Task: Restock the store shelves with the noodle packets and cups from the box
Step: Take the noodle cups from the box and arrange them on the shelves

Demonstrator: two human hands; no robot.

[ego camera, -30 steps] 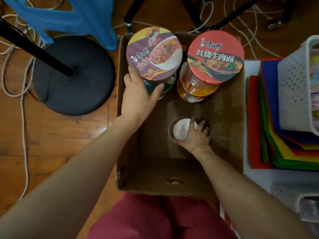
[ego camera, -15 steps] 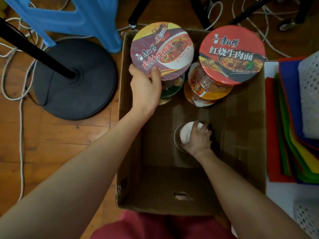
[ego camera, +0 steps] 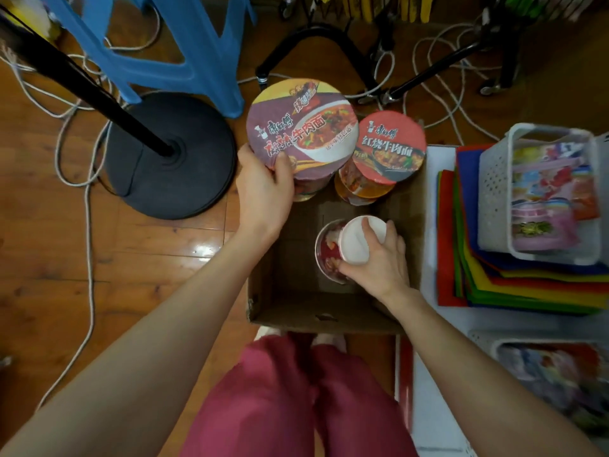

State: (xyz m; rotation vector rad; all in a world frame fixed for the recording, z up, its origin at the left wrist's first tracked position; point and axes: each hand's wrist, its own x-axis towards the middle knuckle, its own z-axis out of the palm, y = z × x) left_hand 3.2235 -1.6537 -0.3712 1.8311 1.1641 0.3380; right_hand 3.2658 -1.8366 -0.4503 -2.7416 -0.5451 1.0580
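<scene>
Reader: Raised higher than before: purple-lidded cup [ego camera: 303, 123], gripped at its side by the left hand [ego camera: 263, 196], above the box [ego camera: 296, 311] rim?

Legend: Yes. Just right of that hand stands the red-lidded cup [ego camera: 390, 143]. Right hand [ego camera: 379, 262] grasps the small cup [ego camera: 357, 239], now tilted, white base showing, inside the box.

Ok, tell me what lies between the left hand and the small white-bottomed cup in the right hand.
Only bare floor of the brown cardboard box, in the head view, between left hand and small white-bottomed cup.
</scene>
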